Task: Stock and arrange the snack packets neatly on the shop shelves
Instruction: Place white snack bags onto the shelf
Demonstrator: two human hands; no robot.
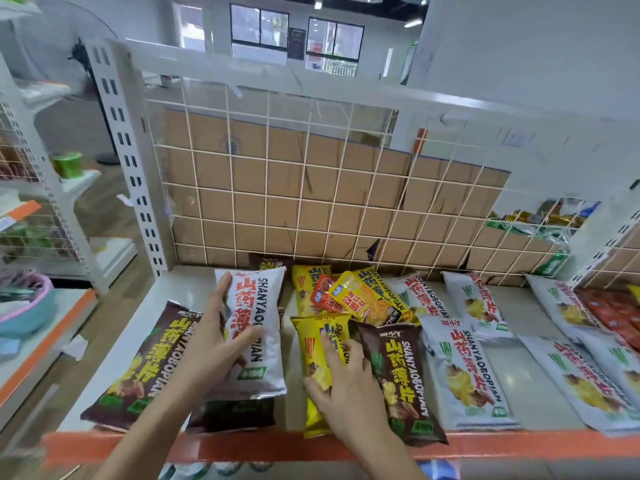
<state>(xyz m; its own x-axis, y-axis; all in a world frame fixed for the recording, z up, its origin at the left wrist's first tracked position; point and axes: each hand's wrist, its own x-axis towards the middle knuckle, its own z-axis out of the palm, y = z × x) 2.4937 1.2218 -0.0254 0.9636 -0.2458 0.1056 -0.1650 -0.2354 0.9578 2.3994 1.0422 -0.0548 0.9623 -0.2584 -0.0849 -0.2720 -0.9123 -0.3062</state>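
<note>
Nearest to me runs the orange front edge point(263, 445) of the shelf point(173, 299). At the left a dark brown packet point(138, 362) lies flat on the shelf. Just beside it my left grip point(214, 344) is grasping a white packet point(263, 299) by its left side, with the thumb across the front. This packet is tilted and lies over other brown packets. In the middle my right grip point(346, 386) is released. Its fingers lie nearly straight on a yellow packet point(310, 348) and touch the edge of a second brown packet point(403, 379), which reaches over the orange edge. Behind them I see a loose heap of small yellow and red packets point(360, 299). To the right more white packets point(464, 372) lie side by side, and at the far right some red packets point(613, 313). A wire grid point(277, 195) with cardboard point(311, 161) behind it closes the back of the shelf.
</note>
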